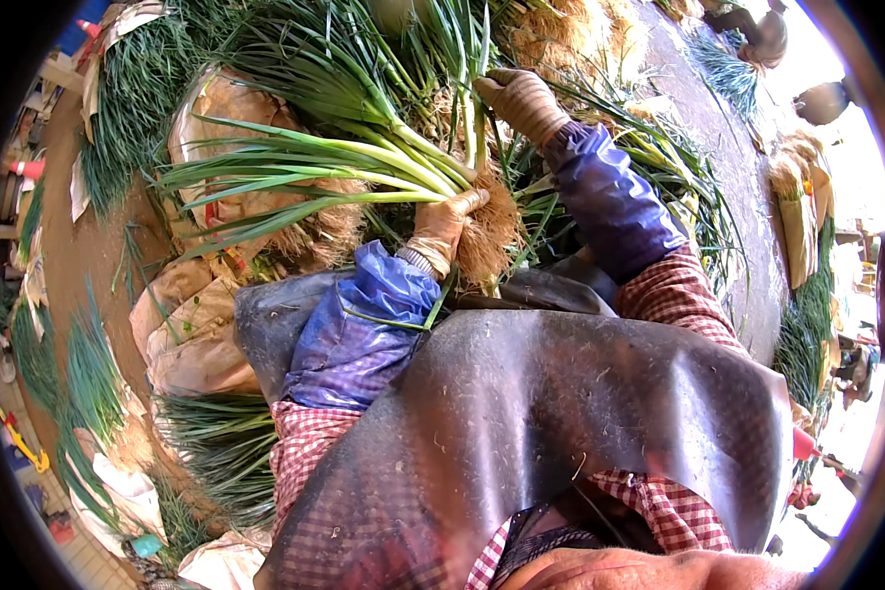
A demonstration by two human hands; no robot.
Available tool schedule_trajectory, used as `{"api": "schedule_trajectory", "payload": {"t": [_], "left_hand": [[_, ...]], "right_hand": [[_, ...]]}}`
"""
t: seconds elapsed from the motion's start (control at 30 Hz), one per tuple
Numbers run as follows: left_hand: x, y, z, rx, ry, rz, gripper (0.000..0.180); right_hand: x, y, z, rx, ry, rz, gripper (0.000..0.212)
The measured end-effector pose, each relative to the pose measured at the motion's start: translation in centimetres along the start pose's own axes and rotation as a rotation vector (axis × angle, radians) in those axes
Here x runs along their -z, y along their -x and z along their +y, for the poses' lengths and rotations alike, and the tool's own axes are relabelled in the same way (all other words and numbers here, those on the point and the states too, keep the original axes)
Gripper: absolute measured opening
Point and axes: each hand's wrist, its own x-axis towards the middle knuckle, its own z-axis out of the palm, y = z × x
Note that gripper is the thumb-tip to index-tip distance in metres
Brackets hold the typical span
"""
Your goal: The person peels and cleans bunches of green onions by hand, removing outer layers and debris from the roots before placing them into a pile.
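My left hand (441, 232), in a tan glove, is closed around a bunch of green onions (379, 169) near the root end. Their leaves fan out to the left, and a brown tangle of roots (490, 228) shows just right of the fingers. My right hand (523, 102), gloved too, has its fingers closed on upright green onion stalks (473, 118) beyond the bunch. The stalks' lower ends meet the roots by my left hand; how many the right hand grips is hidden. Blue plastic sleeves cover both forearms.
A dark rubbery apron (521, 393) covers my lap. Piles of green onions (310, 64) lie ahead, with pale sacks (192, 329) at the left. More bundles (221, 452) line the left side. A grey paved strip (693, 118) runs along the right; people (765, 39) are at the far right.
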Motion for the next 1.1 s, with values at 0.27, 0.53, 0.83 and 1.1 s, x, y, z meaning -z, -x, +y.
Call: {"api": "schedule_trajectory", "payload": {"t": [0.27,0.53,0.83,1.1], "left_hand": [[-0.7,-0.2,0.3,-0.06,0.15,0.009,0.021],[1.2,-2.1,-0.3,-0.019,0.012,0.027,0.022],[0.8,-0.7,1.3,0.232,0.481,-0.261,0.03],[1.5,0.0,-0.2,0.356,0.48,-0.27,0.029]], "right_hand": [[0.7,7.4,-4.0,0.605,-0.119,0.074,0.008],[2.3,12.3,-5.3,0.674,-0.532,0.403,0.015],[6.6,9.1,4.6,-0.27,-0.603,0.232,0.035],[-6.7,6.2,5.5,-0.276,-1.094,-0.369,0.034]]}}
